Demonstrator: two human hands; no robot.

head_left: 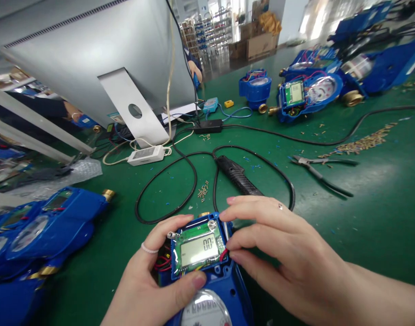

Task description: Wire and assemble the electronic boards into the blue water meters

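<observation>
Blue meter (pixel 235 290) between left hand (pixel 149 276), pinching display module (pixel 199 251), and right hand (pixel 285 249), at module's edge, grip unclear

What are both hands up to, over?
Left hand holding LCD module. Right hand at its right edge. Blue water meter's red wires exposed. Black cable looped just beyond.

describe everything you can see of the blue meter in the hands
The blue meter is face up, with a glossy, plastic-looking body. Its far part carries a green circuit board with a grey screen showing zeros, and red wires at the left; nearer is a round dial under a clear cover, cut off by the picture's bottom edge. The left hand holds it around the screen; the right hand touches its right edge.
</observation>
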